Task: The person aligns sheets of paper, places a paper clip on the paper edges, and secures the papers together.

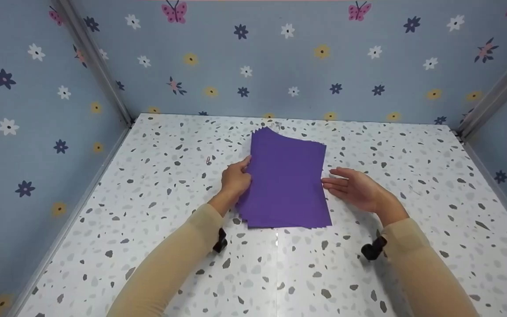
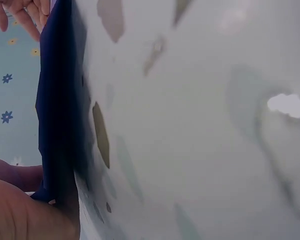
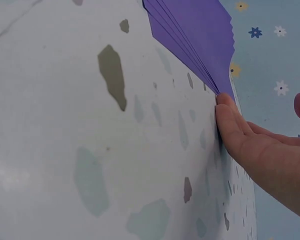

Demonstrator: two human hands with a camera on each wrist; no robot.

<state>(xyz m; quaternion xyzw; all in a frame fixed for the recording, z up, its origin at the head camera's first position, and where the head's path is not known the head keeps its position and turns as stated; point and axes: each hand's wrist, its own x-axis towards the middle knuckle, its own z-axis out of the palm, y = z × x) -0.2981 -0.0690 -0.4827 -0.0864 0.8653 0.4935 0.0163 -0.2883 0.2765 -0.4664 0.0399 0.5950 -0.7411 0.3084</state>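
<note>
A stack of purple paper sheets (image 1: 286, 180) lies on the speckled table, its corners slightly fanned and its edges uneven. At the stack's left edge, my left hand (image 1: 236, 178) pinches the sheets, thumb on top and fingers beneath. The left wrist view shows the dark edge of the paper stack (image 2: 57, 110) between that thumb and the fingers. Along the right edge, my right hand (image 1: 357, 189) has its fingers straight, with the fingertips touching the sheets. Several layered sheet edges (image 3: 190, 50) show in the right wrist view.
A small paper clip (image 1: 208, 160) lies on the white speckled table (image 1: 170, 246), left of the stack. Blue flowered panels (image 1: 271, 57) enclose the table at the back and both sides, with metal posts (image 1: 99, 66) at the back corners.
</note>
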